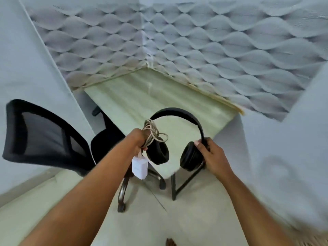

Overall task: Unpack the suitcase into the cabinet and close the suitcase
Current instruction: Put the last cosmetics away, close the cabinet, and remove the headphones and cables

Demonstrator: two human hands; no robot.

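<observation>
I carry two things out in front of me, over the near corner of the counter (134, 96). My left hand (139, 141) has its fingers curled round a coiled cable (152, 130), and its white charger (139, 167) dangles below my fist. My right hand (212, 155) pinches the headphones (186, 125) at the right ear cup, thumb on the inner side. The left cup hangs just beside the cable loops, maybe touching them.

Neither suitcase nor cabinet is in view, so I judge this a carry between them. To do it well I should keep the band level, keep the loops clear of the cup, and not let the charger swing.

The chair (40, 137) stands close on my left, with the counter's edge ahead. The floor between is narrow; the open room lies nearer me.
</observation>
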